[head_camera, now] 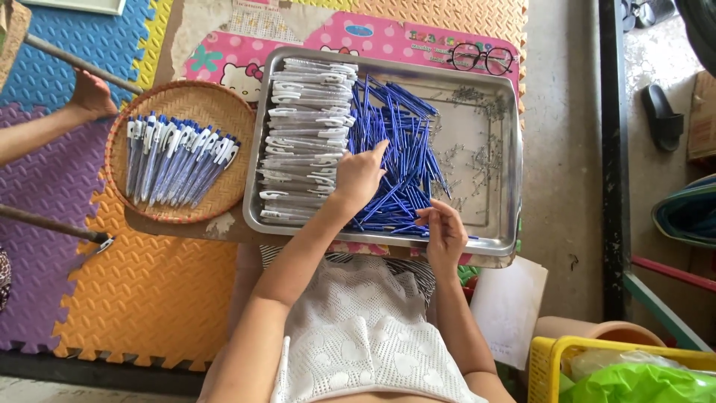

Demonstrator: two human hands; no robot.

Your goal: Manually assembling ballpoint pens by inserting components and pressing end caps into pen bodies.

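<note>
Head view. A metal tray [507,149] lay directly in front of the seated person, resting on a low bench covered by a pink cartoon-print mat [224,63]. The left hand [359,175] was spread, palm down, index finger extended, over the heap of blue pen barrels [399,149], and appeared to grip nothing; just to its left lay the stacked white pen caps [309,134]. The right hand [445,233], at the near tray edge, was loosely curled, its fingertips pinching one blue barrel drawn from the heap. Beyond the right hand, small metal springs [477,160] were scattered over the bare tray floor. The step in hand was judged to be picking parts for pen assembly; the next move would call for a single barrel to be separated cleanly and matched to a cap.

Well to the left of the left hand, a round woven basket [179,97] held assembled blue-and-white pens [175,160], with another person's hand [93,97] at its far rim. Spectacles [483,57] lay beyond the tray. Coloured foam floor tiles [142,291] surrounded the bench; bare concrete [559,112], a sandal [662,116] and a yellow crate [552,366] lay to the right.
</note>
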